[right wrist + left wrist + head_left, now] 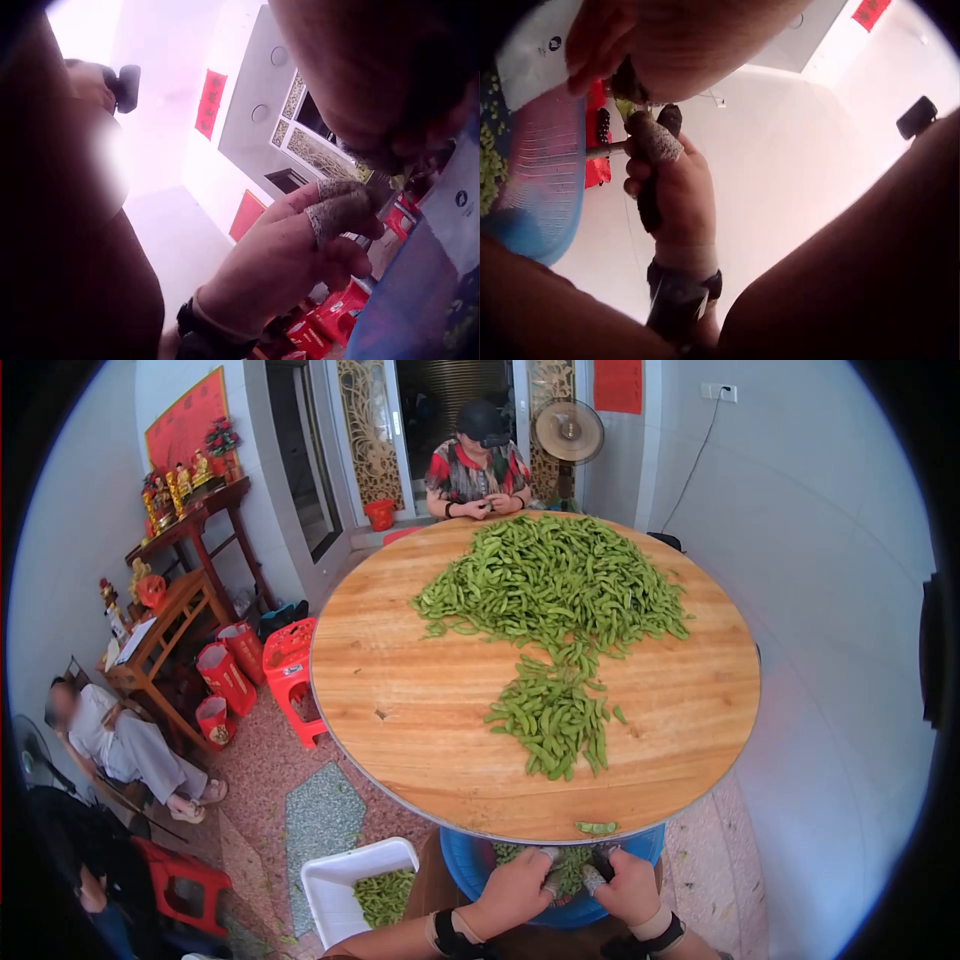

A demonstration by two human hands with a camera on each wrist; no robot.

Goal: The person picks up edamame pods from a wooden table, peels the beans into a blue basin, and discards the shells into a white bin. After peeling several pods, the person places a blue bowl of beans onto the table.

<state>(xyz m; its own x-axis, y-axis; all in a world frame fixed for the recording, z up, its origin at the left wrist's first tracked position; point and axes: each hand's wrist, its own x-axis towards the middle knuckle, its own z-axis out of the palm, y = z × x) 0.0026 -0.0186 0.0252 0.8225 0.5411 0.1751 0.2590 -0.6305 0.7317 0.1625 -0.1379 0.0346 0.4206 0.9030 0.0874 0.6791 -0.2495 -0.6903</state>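
Observation:
Over the blue basin (455, 870), my left hand (515, 890) and right hand (630, 885) work close together at the table's near edge. Grey speckled wraps cover some fingertips on both. A bit of green pod (625, 110) shows between the hands in the left wrist view, pinched in the left fingers. There, my right hand (686, 195) is curled round a dark elongated object (649, 202); I cannot tell its kind. The right wrist view has the left hand (270, 255) with bent fingers near the green pod (399, 182). Green beans (570, 872) lie in the basin.
The round wooden table (400, 690) bears a large heap of green pods (560, 575), a smaller pile (550, 720) and pods (597, 827) at its near edge. A white tub (335, 885) with pods stands left. One person (480, 470) sits opposite, another (130, 735) at left.

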